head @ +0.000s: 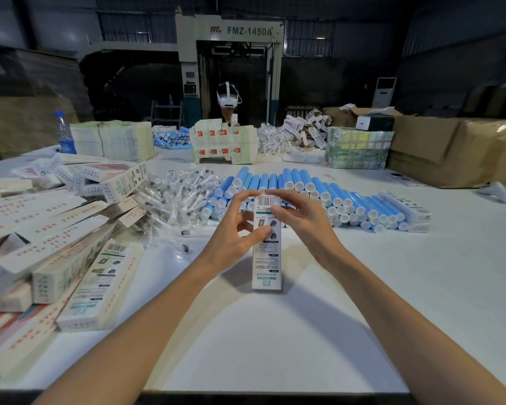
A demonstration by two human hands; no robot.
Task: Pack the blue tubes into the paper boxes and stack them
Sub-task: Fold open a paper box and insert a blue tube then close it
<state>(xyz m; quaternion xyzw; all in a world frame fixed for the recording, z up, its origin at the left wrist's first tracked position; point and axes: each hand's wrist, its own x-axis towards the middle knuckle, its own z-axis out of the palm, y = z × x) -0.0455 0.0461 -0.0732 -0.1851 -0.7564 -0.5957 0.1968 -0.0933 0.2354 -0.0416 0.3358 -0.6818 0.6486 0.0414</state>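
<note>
You hold one tall white printed paper box (267,258) upright, with its lower end on the white table (275,331) just in front of you. Your left hand (234,232) pinches it from the left side: the thumb presses on the printed face and the other fingers curl toward the upper end. Your right hand (301,217) grips the same upper end from the right, the thumb on the face and the fingers bent over the top near the barcode. It seems you are closing the top flap. I cannot tell if a tube is already inside.

The blue plastic tubes with white caps (319,194) lie in a long heap just behind the box, and the heap of closed paper boxes (70,258) is at your left, well apart from your hands.

Some risks from here:
- The box stands on a small end, so a hard push on the top can tilt it and make it slide on the smooth table.
- If the flap is not tucked straight, it can crease or open again in the stack.
- The left heap looks loose and uneven, so a box laid carelessly on it may slip down.
- The small clear plastic bags (176,197) lie near this heap and could get caught under a box.
</note>
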